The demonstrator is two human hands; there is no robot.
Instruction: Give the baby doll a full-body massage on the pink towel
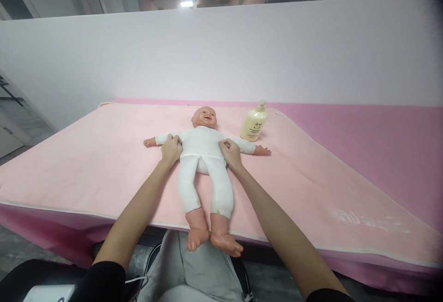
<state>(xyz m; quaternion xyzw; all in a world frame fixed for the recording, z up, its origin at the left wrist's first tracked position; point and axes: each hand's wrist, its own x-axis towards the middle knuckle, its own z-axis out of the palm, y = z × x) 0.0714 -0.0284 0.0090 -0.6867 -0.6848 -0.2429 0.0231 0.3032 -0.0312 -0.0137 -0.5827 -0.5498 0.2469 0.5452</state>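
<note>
A baby doll (pixel 203 143) with a white cloth body and plastic head, hands and feet lies on its back, arms spread wide. Its feet reach over the near edge of the pink towel (pixel 114 154). My left hand (pixel 171 149) is closed at the doll's side, just below the arm on the left. On the opposite side, my right hand (pixel 230 152) is closed with curled fingers against the torso under the other arm. Both sets of fingertips are partly hidden. Beyond the doll's right-hand arm stands a pale yellow pump bottle (pixel 254 123).
A darker pink cover (pixel 380 154) shows beneath the towel on the right. A white partition (pixel 242 57) rises behind the table. Below the near edge are my legs (pixel 194 265) in light trousers, and a white device (pixel 48 293) lies at lower left.
</note>
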